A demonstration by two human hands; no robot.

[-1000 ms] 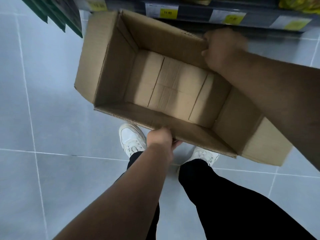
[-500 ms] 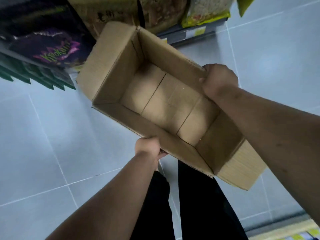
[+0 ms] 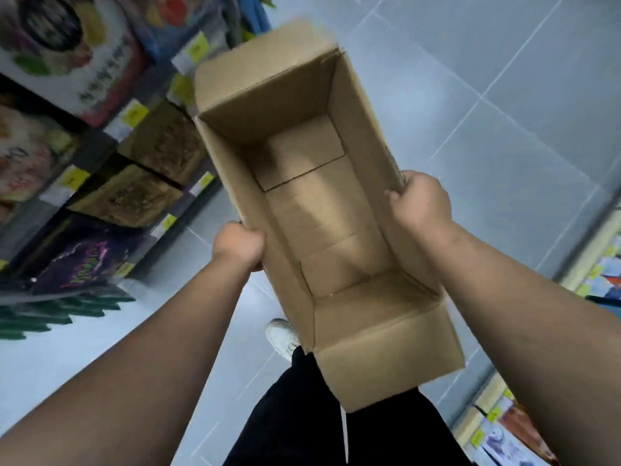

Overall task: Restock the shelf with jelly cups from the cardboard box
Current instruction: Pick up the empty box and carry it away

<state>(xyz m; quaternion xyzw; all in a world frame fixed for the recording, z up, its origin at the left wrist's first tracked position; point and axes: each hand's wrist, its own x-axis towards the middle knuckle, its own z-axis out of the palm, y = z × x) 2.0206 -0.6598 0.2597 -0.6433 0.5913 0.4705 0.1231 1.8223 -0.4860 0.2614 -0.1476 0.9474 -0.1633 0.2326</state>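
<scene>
Here, cardboard box (image 3: 312,210) (open) gripped between both hands.

Grey tiled floor (image 3: 504,95) — stocked shelves (image 3: 100,156).

light: even, cool | shelves (image 3: 100,136) motion-blurred | edges wide-angle warped

shelf pkgs (image 3: 60,62) blurred, txt unreadable | price tags (image 3: 134,113) illegible | left hand (image 3: 238,245) fingers hidden by cardboard box (image 3: 386,364)
</scene>
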